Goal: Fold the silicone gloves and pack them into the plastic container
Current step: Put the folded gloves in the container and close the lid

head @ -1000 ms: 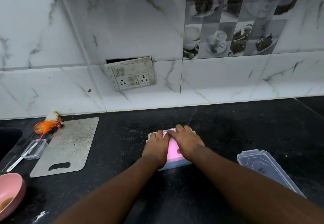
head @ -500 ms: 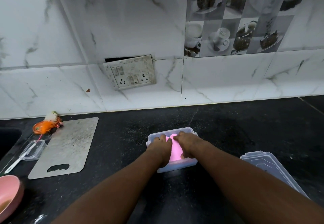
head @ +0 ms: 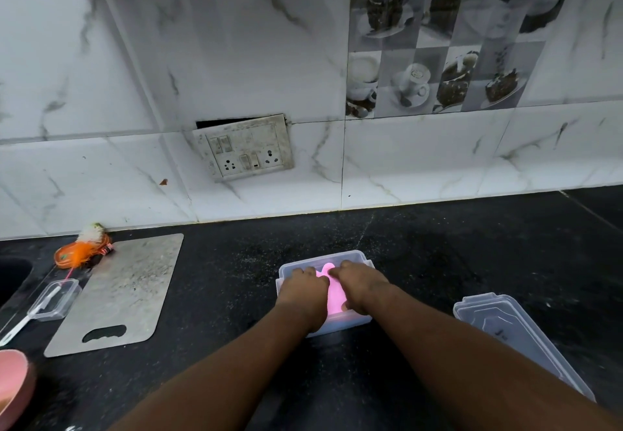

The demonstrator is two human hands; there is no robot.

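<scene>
A clear plastic container (head: 350, 257) sits on the black countertop at centre. Pink silicone gloves (head: 335, 292) lie folded inside it, mostly covered by my hands. My left hand (head: 303, 290) presses down on the left part of the gloves, palm flat and fingers bent. On the right part rests my right hand (head: 362, 284), its fingers reaching toward the far wall of the container. Neither hand visibly grips anything; both push the pink material down.
The container's clear lid (head: 515, 339) lies on the counter to the right. A steel cutting board (head: 124, 292), a small clear box (head: 55, 299), an orange scrubber (head: 79, 252) and a pink bowl (head: 11, 387) are on the left. A sink edge (head: 13, 272) sits far left.
Both hands have pushed deeper into the container, and the pink gloves sit lower inside it. The camera has tilted slightly, so the lid appears further right.
</scene>
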